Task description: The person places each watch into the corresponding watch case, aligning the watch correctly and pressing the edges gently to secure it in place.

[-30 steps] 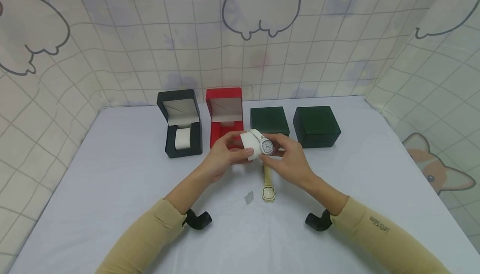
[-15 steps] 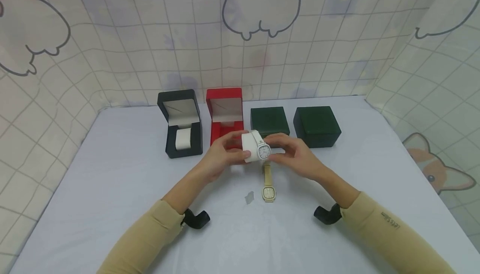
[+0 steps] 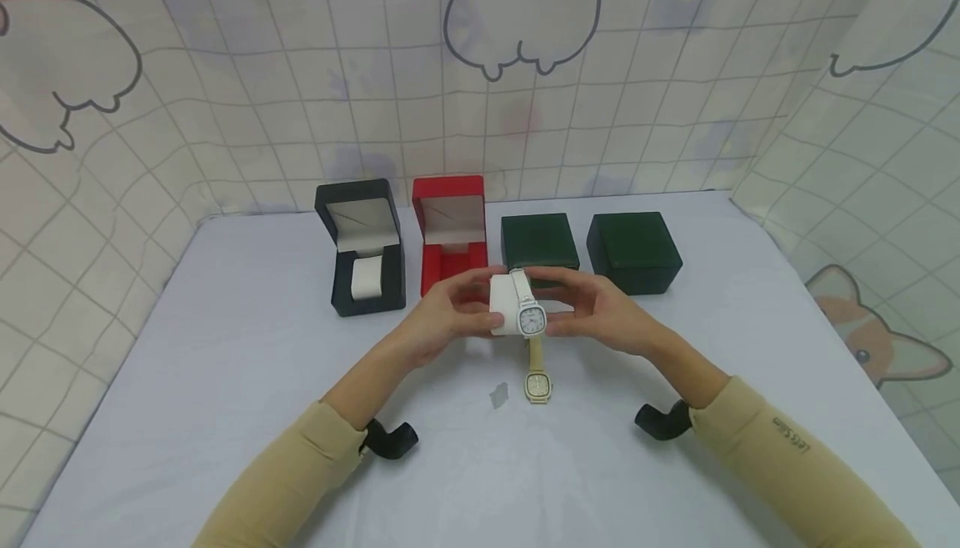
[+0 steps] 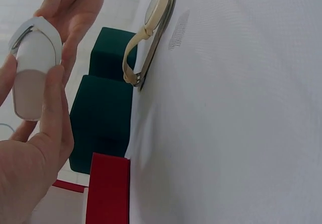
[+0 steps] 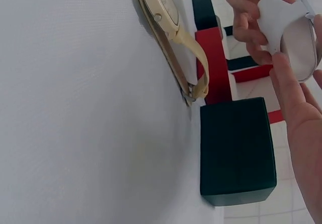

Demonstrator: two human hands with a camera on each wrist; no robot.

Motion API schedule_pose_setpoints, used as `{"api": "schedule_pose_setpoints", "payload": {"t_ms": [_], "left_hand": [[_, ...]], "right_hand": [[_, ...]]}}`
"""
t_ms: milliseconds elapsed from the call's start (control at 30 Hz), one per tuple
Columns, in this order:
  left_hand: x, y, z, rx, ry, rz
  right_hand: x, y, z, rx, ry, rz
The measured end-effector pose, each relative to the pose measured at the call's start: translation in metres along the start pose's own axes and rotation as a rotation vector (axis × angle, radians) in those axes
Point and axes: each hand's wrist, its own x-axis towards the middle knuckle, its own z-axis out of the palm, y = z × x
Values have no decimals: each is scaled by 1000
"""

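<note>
My left hand [image 3: 437, 314] pinches a white watch cushion [image 3: 502, 296] by its left side, thumb in front. Around the cushion's right part sits a white wristwatch [image 3: 532, 319], its dial facing me. My right hand [image 3: 600, 310] holds the watch and cushion from the right, fingers behind and thumb near the dial. In the left wrist view the cushion's flat end [image 4: 31, 90] shows between the fingers, with the strap looped over it. Below the hands a beige wristwatch [image 3: 537, 385] lies on the table, its strap end partly hidden from above.
Behind the hands stand an open black watch box [image 3: 366, 302] with a white cushion [image 3: 366, 278], an open red watch box [image 3: 450, 208], and two shut green boxes [image 3: 542, 235]. A grey patch [image 3: 498, 396] marks the white tablecloth [image 3: 450, 481].
The cushion and white watch have moved slightly toward me and turned from slanted to nearly straight. My right hand has shifted right and changed its hold along the watch.
</note>
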Motion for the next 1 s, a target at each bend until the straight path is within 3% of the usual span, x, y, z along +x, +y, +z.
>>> {"api": "schedule_pose_setpoints", "payload": {"t_ms": [467, 1000], "left_hand": [[-4, 3, 4, 6, -6, 5], [-5, 2, 12, -4, -6, 24]], "right_hand": [[0, -1, 0, -23, -20, 5], [-1, 6, 3, -48, 26, 2]]}}
